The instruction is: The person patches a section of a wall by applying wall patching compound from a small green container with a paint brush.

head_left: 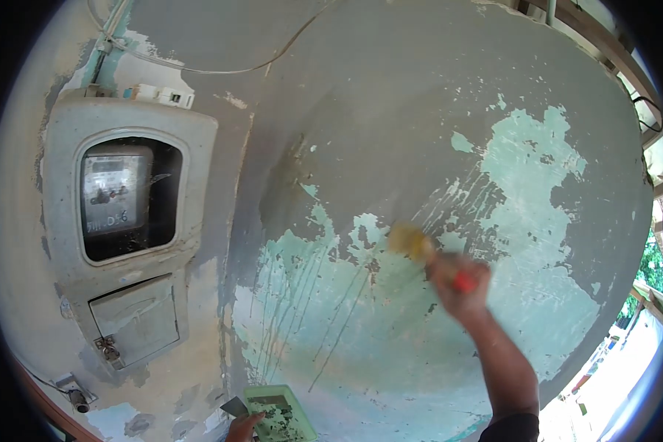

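Note:
My right hand [460, 283] is closed around a brush with a red handle. The yellowish head of the brush [411, 242] is smeared by motion and overlaps the wall where grey coating meets pale green paint. Low in the view, my left hand [244, 427] shows only in part, with its thumb at the rim of a light green plastic tray [300, 414]. Dark flakes lie inside that tray. A scraper blade [234, 407] sticks out beside the same hand. The peeling wall [361, 317] carries dark drip streaks below a darker, wet-looking patch.
An electric meter box [199, 162] with a glass window hangs on the left wall, a small latched door [136, 317] beneath it. A loose cable [228, 72] runs across the top. Lower left sits a small pipe fitting [77, 400]. Daylight and greenery show at far right.

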Action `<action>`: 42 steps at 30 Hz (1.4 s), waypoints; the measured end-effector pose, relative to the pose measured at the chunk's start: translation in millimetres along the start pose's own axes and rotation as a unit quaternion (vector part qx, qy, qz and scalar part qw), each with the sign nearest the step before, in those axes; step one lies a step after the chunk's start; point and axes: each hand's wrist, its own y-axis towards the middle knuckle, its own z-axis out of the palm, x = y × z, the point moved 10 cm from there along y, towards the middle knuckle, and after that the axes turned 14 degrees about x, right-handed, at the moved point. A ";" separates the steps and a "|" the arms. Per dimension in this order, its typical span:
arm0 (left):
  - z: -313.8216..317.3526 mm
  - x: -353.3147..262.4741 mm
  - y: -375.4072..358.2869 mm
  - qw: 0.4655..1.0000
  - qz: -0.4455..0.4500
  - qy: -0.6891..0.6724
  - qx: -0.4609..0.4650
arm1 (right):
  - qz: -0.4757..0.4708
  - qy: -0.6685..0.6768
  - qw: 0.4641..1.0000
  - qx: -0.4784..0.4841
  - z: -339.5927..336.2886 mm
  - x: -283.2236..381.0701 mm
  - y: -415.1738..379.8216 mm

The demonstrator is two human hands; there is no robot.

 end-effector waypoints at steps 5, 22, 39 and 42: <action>1.1 4.4 8.6 0.999 -0.029 0.015 -0.029 | 0.164 0.019 0.954 -0.250 -136.1 -40.4 14.4; -43.5 61.5 34.1 0.997 -0.056 0.035 -0.049 | 0.142 -0.074 0.970 -0.184 -99.2 -26.2 -110.9; 54.4 -3.1 -8.0 0.994 -0.079 0.076 -0.017 | 0.025 0.040 0.997 -0.053 2.1 3.7 -73.4; 29.7 11.2 17.4 0.999 -0.052 -0.012 -0.011 | 0.038 -0.002 0.997 -0.066 -18.1 -9.0 -29.3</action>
